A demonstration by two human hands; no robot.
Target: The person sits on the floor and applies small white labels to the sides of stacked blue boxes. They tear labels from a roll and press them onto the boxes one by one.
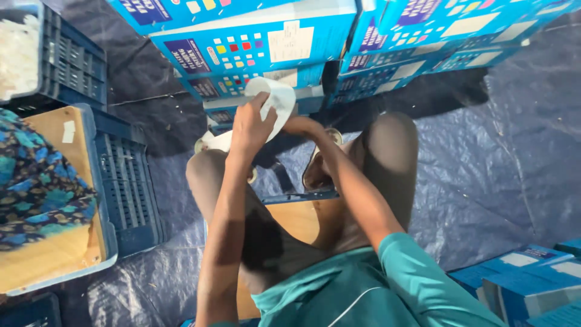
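- Head view looks down on a person seated on a dark blue tarpaulin (496,163) that covers the floor, creased and shiny, with knees raised and both arms stretched forward.
- Just beyond the hands rises a stack of blue cardboard boxes (260,45) with coloured squares and white labels; at least five show there, in two columns.
- More blue boxes (526,281), about three, lie low to the right of the right arm.
- Left of the left arm stand two dark blue slatted plastic crates (130,181); the farther one holds white material, the nearer one carries a wooden board with a patterned blue cloth (33,181) on it.
- One white rounded piece (281,100), smooth, thin and curved like a cup or rolled sheet, sits raised between the knees, in front of the boxes.
- Left hand (251,127) grips this white piece from the near side, fingers curled over its edge.
- Right hand (302,126) meets it from the right and lower down; its fingers are hidden behind the left hand, so its grip cannot be told.
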